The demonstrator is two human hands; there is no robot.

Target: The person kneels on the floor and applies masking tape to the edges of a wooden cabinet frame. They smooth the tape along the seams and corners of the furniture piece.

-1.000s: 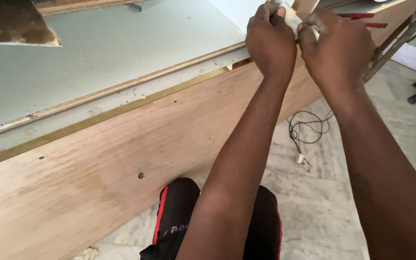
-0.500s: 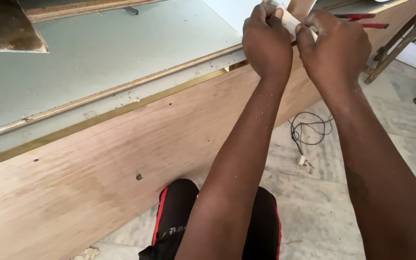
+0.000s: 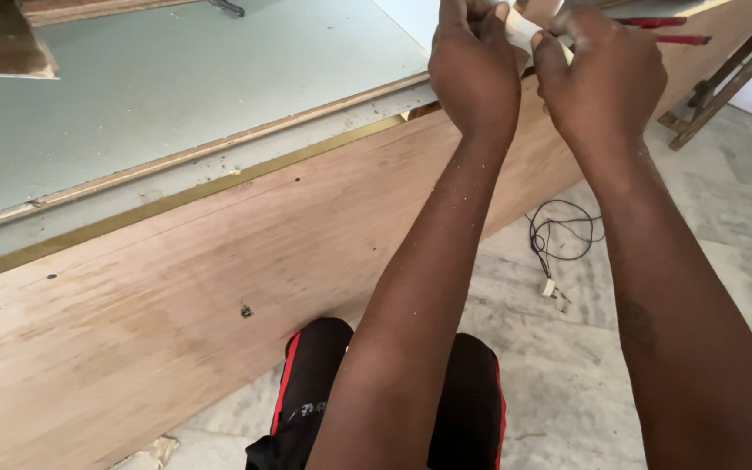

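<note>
Gripping a small pale strip [image 3: 526, 28] between both hands, we have it pinched up at the far edge of the plywood panel [image 3: 219, 287], close to the top of the view. Our left hand [image 3: 473, 74] is curled shut around its near end, and our right hand [image 3: 607, 83] closes thumb and fingers on the other end; it may be paper or tape, though the hands hide most of it. To work it well, we judge that the two pinches should stay close together and the pull even, so the strip does not tear or skew.

Along the panel's top runs a thin brass-coloured edge trim [image 3: 219, 187], and beyond it lies a pale grey-green board [image 3: 193, 87] dusted with chips. Red-handled tools [image 3: 668, 30] rest on the far end of the panel. Below, a marbled tile floor [image 3: 567, 383] carries a coiled black cable [image 3: 563, 235] with a plug, near a wooden trestle leg [image 3: 724, 87].
</note>
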